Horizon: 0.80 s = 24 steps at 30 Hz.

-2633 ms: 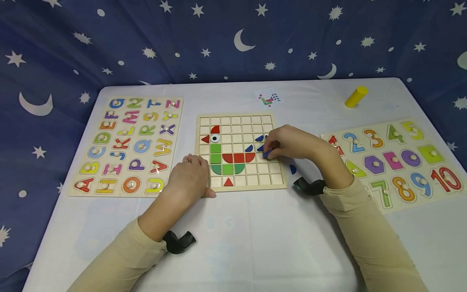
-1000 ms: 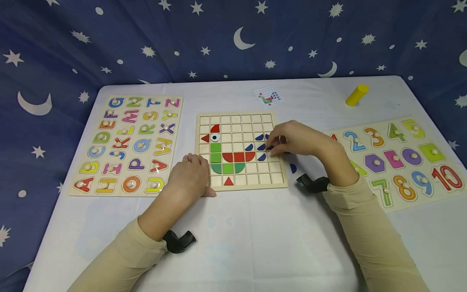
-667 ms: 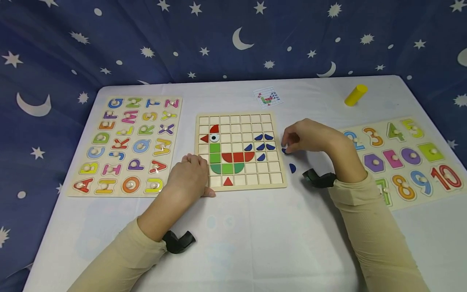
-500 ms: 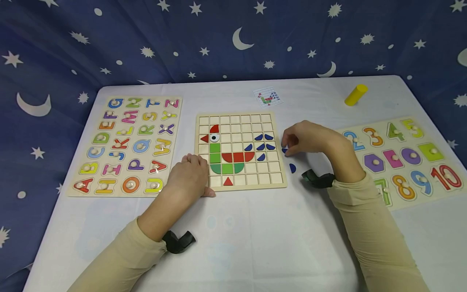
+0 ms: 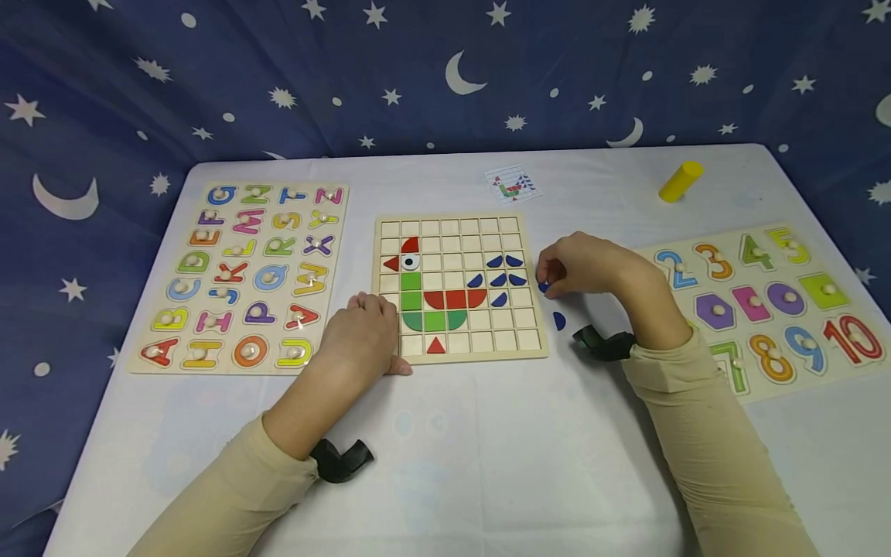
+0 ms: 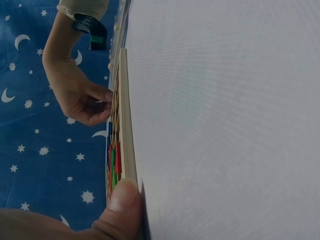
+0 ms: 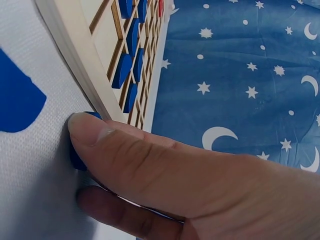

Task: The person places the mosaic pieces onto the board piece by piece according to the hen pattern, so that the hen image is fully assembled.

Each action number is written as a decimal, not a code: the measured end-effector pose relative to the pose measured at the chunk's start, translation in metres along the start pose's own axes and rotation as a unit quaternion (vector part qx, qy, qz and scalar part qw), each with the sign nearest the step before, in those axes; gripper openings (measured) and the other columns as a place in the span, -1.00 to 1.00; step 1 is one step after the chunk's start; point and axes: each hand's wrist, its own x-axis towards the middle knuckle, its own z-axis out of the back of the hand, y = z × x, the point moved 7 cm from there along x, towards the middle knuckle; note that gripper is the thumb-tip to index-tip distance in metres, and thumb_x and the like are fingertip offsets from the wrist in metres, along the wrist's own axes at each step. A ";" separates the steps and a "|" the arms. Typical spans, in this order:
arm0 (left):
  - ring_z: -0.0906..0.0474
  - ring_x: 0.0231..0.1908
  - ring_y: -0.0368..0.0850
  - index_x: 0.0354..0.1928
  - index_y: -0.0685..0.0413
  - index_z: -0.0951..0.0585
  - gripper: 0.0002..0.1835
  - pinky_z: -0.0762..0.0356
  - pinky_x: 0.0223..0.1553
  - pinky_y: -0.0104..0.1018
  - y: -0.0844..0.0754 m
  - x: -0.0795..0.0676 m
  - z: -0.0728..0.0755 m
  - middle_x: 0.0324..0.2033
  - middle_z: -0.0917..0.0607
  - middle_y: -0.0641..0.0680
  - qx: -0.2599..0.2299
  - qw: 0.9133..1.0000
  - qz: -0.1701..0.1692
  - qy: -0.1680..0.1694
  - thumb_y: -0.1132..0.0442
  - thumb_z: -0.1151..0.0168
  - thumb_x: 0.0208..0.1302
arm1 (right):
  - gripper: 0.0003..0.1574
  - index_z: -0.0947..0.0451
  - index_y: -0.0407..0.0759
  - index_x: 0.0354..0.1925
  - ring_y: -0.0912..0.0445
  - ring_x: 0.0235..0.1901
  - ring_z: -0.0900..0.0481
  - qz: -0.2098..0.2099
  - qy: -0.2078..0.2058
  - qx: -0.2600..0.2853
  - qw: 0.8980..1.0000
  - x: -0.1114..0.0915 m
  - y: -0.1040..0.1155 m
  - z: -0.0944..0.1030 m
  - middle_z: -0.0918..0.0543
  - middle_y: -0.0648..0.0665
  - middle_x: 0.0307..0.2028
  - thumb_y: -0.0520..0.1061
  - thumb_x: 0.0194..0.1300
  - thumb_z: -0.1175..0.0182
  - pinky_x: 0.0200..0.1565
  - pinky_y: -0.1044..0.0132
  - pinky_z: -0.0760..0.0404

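Observation:
A wooden grid board (image 5: 487, 340) lies mid-table, with red, green and blue pieces forming a bird and a round eye piece. My left hand (image 5: 358, 340) holds its near left corner; in the left wrist view the thumb (image 6: 125, 197) rests against the board's edge. Just off the board's right side, my right hand (image 5: 585, 267) pinches a blue half-round piece (image 7: 77, 155), partly hidden by the thumb. Another blue half-round piece (image 5: 560, 321) lies loose on the cloth closer to me. Several blue pieces (image 5: 499, 299) sit in the right-hand cells.
An alphabet puzzle board (image 5: 237, 309) lies at left, a number puzzle board (image 5: 752, 363) at right, partly behind the right arm. Behind the grid board is a picture card (image 5: 513, 185) showing a bird. A yellow cylinder (image 5: 681, 182) lies at the back right.
My right hand has moved off the grid board to the right, onto a blue piece on the cloth. More blue pieces now show in the right-hand cells. The left hand has stayed put.

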 end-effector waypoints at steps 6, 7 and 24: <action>-0.53 0.06 0.30 0.17 0.53 -0.38 0.08 -0.63 -0.09 -0.04 0.000 0.000 0.000 0.04 -0.53 0.48 -0.002 1.000 0.001 0.004 -0.36 -0.31 -0.09 | -0.82 -0.58 -0.05 -0.32 0.09 -0.35 -0.47 0.003 -0.003 0.000 1.000 -0.001 0.001 0.001 -0.60 -0.01 -0.41 -0.15 0.08 -0.40 -0.25 0.25 -0.45; -0.53 0.06 0.30 0.17 0.53 -0.38 0.08 -0.63 -0.09 -0.04 0.000 0.000 0.000 0.04 -0.53 0.48 -0.001 1.000 0.000 0.004 -0.35 -0.31 -0.09 | -0.83 -0.58 -0.04 -0.33 0.09 -0.35 -0.47 0.002 -0.003 0.001 1.000 -0.001 0.001 0.002 -0.60 -0.01 -0.41 -0.14 0.09 -0.39 -0.24 0.24 -0.45; -0.51 0.10 0.32 0.18 0.55 -0.36 0.07 -0.62 -0.07 -0.01 0.000 0.000 0.001 0.07 -0.50 0.51 -0.010 1.000 -0.001 0.004 -0.34 -0.29 -0.06 | -0.87 -0.61 0.00 -0.34 0.13 -0.40 -0.46 0.044 -0.001 -0.007 0.999 -0.010 0.031 0.002 -0.58 0.03 -0.46 -0.06 0.12 -0.38 -0.31 0.28 -0.44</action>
